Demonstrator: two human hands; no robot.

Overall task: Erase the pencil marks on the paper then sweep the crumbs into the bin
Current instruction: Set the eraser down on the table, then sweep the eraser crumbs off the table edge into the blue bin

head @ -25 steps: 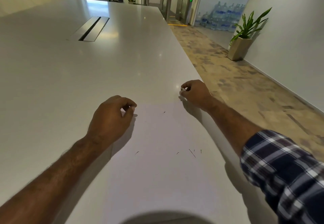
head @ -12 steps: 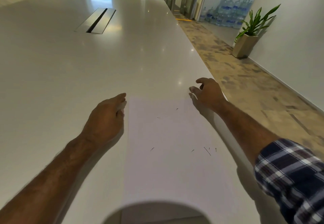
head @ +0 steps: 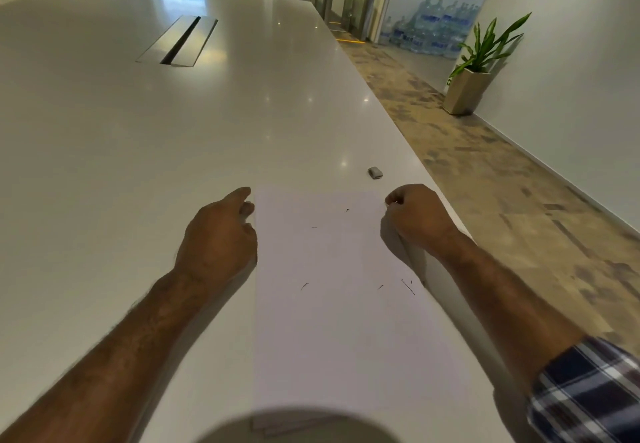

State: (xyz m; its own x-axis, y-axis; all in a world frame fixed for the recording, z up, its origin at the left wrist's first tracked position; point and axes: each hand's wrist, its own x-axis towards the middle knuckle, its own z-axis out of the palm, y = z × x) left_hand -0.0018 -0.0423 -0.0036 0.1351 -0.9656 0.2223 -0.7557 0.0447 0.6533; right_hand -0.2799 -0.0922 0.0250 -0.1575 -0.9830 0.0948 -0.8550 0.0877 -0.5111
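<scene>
A white sheet of paper (head: 332, 321) lies on the table near its right edge. Several thin dark eraser crumbs (head: 408, 286) are scattered over it, most of them toward its right side. My left hand (head: 218, 238) rests at the paper's left edge near the far corner, fingers curled onto the edge. My right hand (head: 415, 215) is closed on the right edge near the other far corner, where the paper looks slightly lifted. A small grey eraser (head: 374, 172) lies on the table just beyond my right hand. No bin is in view.
The long white table (head: 173, 137) has a metal cable hatch (head: 180, 40) further along. Its right edge drops to a patterned floor with a potted plant (head: 474, 71) by the wall. A blurred grey round shape (head: 294, 427) covers the paper's near edge.
My right hand put the eraser down on the table, drew back and closed on the paper's right edge. My left hand slid to the paper's left edge.
</scene>
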